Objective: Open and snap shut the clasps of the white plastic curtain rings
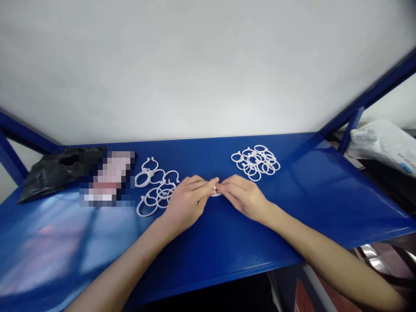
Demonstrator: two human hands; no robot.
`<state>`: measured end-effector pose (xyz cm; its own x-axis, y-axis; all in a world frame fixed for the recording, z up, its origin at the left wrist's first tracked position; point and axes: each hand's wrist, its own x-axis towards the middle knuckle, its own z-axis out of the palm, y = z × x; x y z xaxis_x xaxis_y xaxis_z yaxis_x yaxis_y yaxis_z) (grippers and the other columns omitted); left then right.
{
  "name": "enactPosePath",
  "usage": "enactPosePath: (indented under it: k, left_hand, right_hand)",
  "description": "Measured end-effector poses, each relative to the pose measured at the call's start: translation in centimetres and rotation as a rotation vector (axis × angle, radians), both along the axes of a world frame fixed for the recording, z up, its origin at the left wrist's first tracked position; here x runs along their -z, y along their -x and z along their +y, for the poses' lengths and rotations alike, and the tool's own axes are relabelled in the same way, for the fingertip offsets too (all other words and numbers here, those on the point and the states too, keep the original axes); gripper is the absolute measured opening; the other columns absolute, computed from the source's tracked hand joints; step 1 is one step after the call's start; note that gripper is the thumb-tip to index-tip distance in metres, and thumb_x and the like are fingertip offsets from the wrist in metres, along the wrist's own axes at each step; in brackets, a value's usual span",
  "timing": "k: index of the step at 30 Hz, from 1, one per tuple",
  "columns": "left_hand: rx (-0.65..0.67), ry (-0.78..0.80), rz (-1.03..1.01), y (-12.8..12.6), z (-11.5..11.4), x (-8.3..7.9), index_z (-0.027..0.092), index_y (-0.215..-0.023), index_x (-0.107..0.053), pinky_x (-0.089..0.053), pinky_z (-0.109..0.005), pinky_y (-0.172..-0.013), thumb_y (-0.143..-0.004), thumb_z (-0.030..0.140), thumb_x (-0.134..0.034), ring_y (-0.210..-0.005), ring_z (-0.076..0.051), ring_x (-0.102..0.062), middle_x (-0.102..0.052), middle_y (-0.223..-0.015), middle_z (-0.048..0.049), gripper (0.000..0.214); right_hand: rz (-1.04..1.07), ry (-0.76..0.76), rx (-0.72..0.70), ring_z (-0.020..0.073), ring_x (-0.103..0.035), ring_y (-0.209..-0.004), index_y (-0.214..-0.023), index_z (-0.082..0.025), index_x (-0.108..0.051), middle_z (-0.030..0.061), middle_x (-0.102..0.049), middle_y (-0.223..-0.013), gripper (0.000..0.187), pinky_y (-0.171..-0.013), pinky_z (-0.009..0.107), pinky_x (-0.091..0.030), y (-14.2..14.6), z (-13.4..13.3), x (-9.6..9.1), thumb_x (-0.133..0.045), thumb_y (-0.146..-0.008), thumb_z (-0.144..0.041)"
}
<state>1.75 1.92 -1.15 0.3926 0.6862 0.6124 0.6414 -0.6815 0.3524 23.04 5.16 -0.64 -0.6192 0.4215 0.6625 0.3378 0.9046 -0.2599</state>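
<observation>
Over the middle of the table, my left hand [187, 200] and my right hand [244, 196] meet with fingertips pinched on one white shower curtain ring [216, 194]. Most of that ring is hidden behind my fingers; a lower arc and a small white tip show. Left of my left hand lies a loose pile of white curtain rings [147, 212], some with a visible gap between knobbed ends. Beyond my right hand, to the right, a tighter cluster of white curtain rings [254, 174] overlaps on the table; these look closed.
The blue table [214, 247] meets a pale wall [208, 78] at its back. A black plastic bag [48, 173] and a pixelated pinkish object [110, 173] lie at left. Blue frame bars [373, 91] rise at both sides. A whitish plastic bag [383, 145] sits beyond the right edge.
</observation>
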Motion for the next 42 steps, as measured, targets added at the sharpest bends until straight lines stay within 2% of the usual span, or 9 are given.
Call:
enactPosePath:
  k: [4, 8, 13, 19, 25, 31, 36, 39, 42]
  left_hand:
    - [-0.407, 0.022, 0.151, 2.9, 1.8, -1.4, 0.018, -0.129, -0.067, -0.051, -0.045, -0.091, -0.1, 0.042, -0.051, -0.1, -0.028, -0.065, -0.076, -0.109, -0.0109, 0.041]
    - [-0.803, 0.201, 0.327, 5.8, 3.0, -2.2, 0.013, -0.133, -0.063, -0.044, -0.06, -0.095, -0.101, 0.044, -0.037, -0.123, -0.043, -0.052, -0.069, -0.125, -0.0208, 0.052]
    - [-0.834, 0.373, 0.458, 7.2, 3.4, -1.7, 0.016, -0.101, -0.078, -0.042, -0.062, -0.094, -0.099, 0.043, -0.029, -0.121, -0.046, -0.051, -0.071, -0.118, -0.0201, 0.055]
    - [-0.883, 0.217, 0.446, 8.3, 3.7, -0.3, 0.019, -0.095, -0.078, -0.046, -0.062, -0.084, -0.095, 0.046, -0.04, -0.112, -0.046, -0.056, -0.071, -0.107, -0.0227, 0.047]
    - [-0.837, 0.106, 0.443, 9.3, 3.8, 0.5, 0.022, -0.085, -0.075, -0.046, -0.058, -0.082, -0.094, 0.038, -0.045, -0.103, -0.04, -0.058, -0.072, -0.087, -0.0175, 0.035]
    - [-0.726, 0.144, 0.176, 8.1, 3.8, -1.2, 0.022, -0.093, -0.067, -0.045, -0.054, -0.094, -0.092, 0.031, -0.052, -0.103, -0.032, -0.06, -0.072, -0.096, -0.0115, 0.017]
    - [-0.347, 0.514, -0.422, 4.2, 2.2, -2.4, 0.022, -0.116, -0.061, -0.057, -0.034, -0.073, -0.091, 0.039, -0.061, -0.075, -0.016, -0.068, -0.069, -0.098, -0.0038, 0.03]
    - [-0.125, 0.735, -0.505, 1.7, 0.9, -2.3, 0.021, -0.112, -0.063, -0.059, -0.03, -0.071, -0.09, 0.043, -0.065, -0.074, -0.016, -0.072, -0.071, -0.095, -0.0026, 0.031]
    - [-0.034, 0.81, -0.534, 0.2, 0.1, -1.8, 0.021, -0.107, -0.063, -0.062, -0.03, -0.075, -0.093, 0.041, -0.063, -0.078, -0.017, -0.075, -0.073, -0.096, -0.0029, 0.024]
  right_hand:
    - [0.051, 0.086, 0.396, 0.0184, -0.068, -0.086, -0.101, -0.02, -0.069, 0.0074, -0.07, -0.097, 0.016, -0.077, 0.034, -0.057, -1.7, 3.5, -0.2, -0.054, -0.1, -0.025]
    - [0.024, 0.125, 0.728, 0.0204, -0.064, -0.078, -0.099, -0.019, -0.072, 0.0088, -0.07, -0.094, 0.019, -0.073, 0.036, -0.052, -4.4, 6.9, 0.1, -0.056, -0.096, -0.028]
    - [0.004, 0.199, 0.798, 0.0231, -0.063, -0.083, -0.103, -0.018, -0.072, 0.0081, -0.073, -0.093, 0.02, -0.078, 0.038, -0.05, -5.5, 8.4, 0.8, -0.057, -0.092, -0.026]
    - [-0.017, 0.142, 0.791, 0.027, -0.06, -0.091, -0.106, -0.017, -0.072, 0.0089, -0.072, -0.092, 0.023, -0.082, 0.043, -0.05, -5.3, 8.2, 1.1, -0.057, -0.093, -0.028]
    - [-0.02, 0.039, 0.743, 0.0274, -0.057, -0.091, -0.106, -0.017, -0.072, 0.0098, -0.071, -0.092, 0.023, -0.08, 0.044, -0.05, -4.8, 7.3, 0.5, -0.055, -0.096, -0.029]
    - [-0.03, -0.015, 0.521, 0.0258, -0.057, -0.09, -0.108, -0.017, -0.07, 0.0098, -0.071, -0.096, 0.021, -0.083, 0.044, -0.05, -2.8, 5.0, -0.3, -0.054, -0.099, -0.027]
    - [-0.021, 0.114, 0.239, 0.0234, -0.064, -0.1, -0.122, -0.017, -0.062, 0.0098, -0.071, -0.11, 0.026, -0.087, 0.041, -0.055, -0.7, 2.1, -0.3, -0.057, -0.1, -0.03]
    - [-0.014, 0.232, 0.118, 0.0209, -0.068, -0.098, -0.126, -0.019, -0.057, 0.01, -0.071, -0.113, 0.029, -0.084, 0.038, -0.058, 0.0, 0.8, -0.2, -0.057, -0.1, -0.033]
    - [0.012, 0.31, 0.095, 0.018, -0.071, -0.089, -0.116, -0.019, -0.059, 0.0081, -0.074, -0.103, 0.017, -0.077, 0.033, -0.059, 0.3, 0.3, 0.0, -0.055, -0.101, -0.028]
